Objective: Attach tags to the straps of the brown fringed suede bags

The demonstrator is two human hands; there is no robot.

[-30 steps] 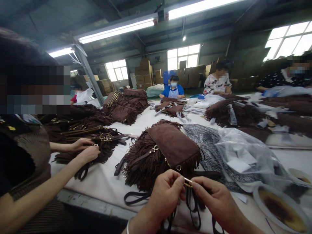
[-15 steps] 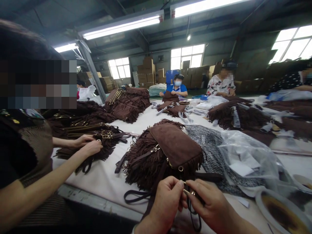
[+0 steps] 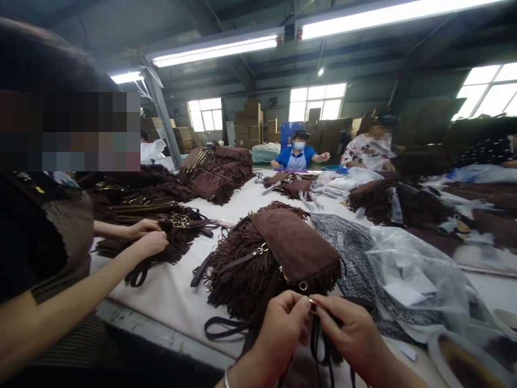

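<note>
My left hand [image 3: 283, 328] and my right hand [image 3: 347, 331] meet at the near edge of the table, both pinched on a small gold metal clasp [image 3: 312, 305] at the end of a dark brown strap [image 3: 319, 345]. The strap hangs down between my hands. Just behind them lies a brown suede fringed bag [image 3: 278, 253] with gold hardware, its flap facing up.
A person at the left has both hands [image 3: 147, 237] on another fringed bag [image 3: 169, 237]. Piles of brown fringed bags [image 3: 214, 175] cover the white table [image 3: 169, 296]. A clear plastic bag [image 3: 407, 269] and grey patterned cloth [image 3: 351, 253] lie to the right. More people sit at the far end.
My hands have shifted slightly and drawn closer on the clasp. The view has tilted up a little. The person at the left keeps working on their bag.
</note>
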